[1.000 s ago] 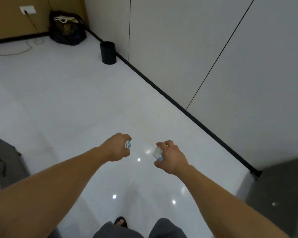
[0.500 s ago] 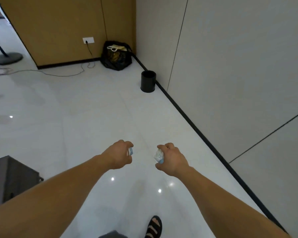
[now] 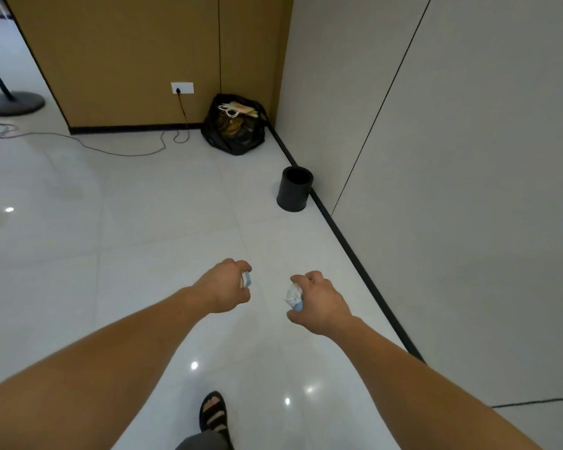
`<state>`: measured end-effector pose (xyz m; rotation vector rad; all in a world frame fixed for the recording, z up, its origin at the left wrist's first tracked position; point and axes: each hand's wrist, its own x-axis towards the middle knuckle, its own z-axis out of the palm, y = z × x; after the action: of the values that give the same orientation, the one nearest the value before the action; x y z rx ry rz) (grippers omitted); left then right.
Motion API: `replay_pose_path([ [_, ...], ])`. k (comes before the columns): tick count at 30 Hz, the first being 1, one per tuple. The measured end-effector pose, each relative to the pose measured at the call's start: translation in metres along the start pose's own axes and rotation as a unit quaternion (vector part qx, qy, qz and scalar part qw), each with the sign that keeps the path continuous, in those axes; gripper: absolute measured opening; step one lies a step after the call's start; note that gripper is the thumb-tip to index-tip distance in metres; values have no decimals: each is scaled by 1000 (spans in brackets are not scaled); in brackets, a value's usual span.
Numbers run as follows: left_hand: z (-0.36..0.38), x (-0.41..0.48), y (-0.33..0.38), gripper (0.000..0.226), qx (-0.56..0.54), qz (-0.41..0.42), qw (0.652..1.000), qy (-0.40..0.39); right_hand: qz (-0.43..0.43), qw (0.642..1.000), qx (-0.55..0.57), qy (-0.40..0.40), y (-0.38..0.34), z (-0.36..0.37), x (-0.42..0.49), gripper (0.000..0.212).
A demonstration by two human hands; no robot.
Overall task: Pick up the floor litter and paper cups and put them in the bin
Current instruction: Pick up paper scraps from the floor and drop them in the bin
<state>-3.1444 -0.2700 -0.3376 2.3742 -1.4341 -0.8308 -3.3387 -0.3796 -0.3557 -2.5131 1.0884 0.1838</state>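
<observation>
The litter is off the floor and in the person's hands. A crumpled white and pale-blue paper cup (image 3: pixel 294 297) is held in the right hand (image 3: pixel 320 303), fingers and thumb curled round it so that only its creased side shows. The left hand (image 3: pixel 225 287) grips a smaller white and blue scrap (image 3: pixel 246 279), of which only an edge peeks out between the curled fingers; I cannot tell what it is beyond that. Both arms reach forward at about the same height, bare to the elbow, the two hands near each other but apart, above the glossy white tiled floor (image 3: pixel 143 238).

Ahead and a little to the right stands the bin (image 3: pixel 294 189), a small black round tub, upright and open-topped, set just beside the black skirting (image 3: pixel 345 241) at the foot of the pale panelled wall (image 3: pixel 468 157). It is well apart from the hands.

Beyond it, in the corner, sits a black rubbish bag (image 3: pixel 234 128), open at the top with white cord handles and brownish stuff showing. On the tan wall to its left is a white socket (image 3: pixel 182 88) with a plug in it, and a thin cable (image 3: pixel 127 151) trails across the tiles toward the far left, where the round base of a stand (image 3: pixel 12 103) rests. Down at the bottom edge one foot in a black sandal (image 3: pixel 213 414) is planted on the tiles.
</observation>
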Motion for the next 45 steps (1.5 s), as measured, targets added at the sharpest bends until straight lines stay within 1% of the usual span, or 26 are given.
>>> replay_pose_path([
  [4, -54, 77, -5, 56, 14, 23, 1000, 0, 15, 999, 6, 28, -6, -34, 81, 73],
  [12, -118, 231, -2, 58, 26, 32, 999, -12, 18, 999, 14, 23, 6, -79, 240, 74],
  [18, -174, 359, 4, 58, 41, 7, 999, -10, 11, 999, 36, 24, 32, -124, 387, 74],
  [23, -222, 452, 6, 56, 40, -10, 999, 3, -7, 999, 39, 14, 44, -169, 487, 74],
  [25, -233, 486, 10, 56, 29, -7, 1000, -5, -4, 999, 35, 8, 52, -183, 520, 74],
  [30, -258, 589, 17, 58, 22, 12, 999, -33, 22, 999, 33, -4, 75, -210, 604, 74],
  [36, -301, 743, 32, 59, 18, 79, 995, -57, 87, 996, 25, 5, 109, -252, 713, 75],
  [38, -312, 786, 37, 59, 16, 92, 993, -74, 110, 994, 17, 1, 118, -265, 744, 74],
  [42, -326, 862, 50, 60, 40, 110, 987, -108, 137, 989, 46, 17, 137, -280, 801, 74],
  [45, -323, 913, 62, 60, 49, 114, 982, -141, 154, 986, 58, 0, 156, -281, 839, 75],
])
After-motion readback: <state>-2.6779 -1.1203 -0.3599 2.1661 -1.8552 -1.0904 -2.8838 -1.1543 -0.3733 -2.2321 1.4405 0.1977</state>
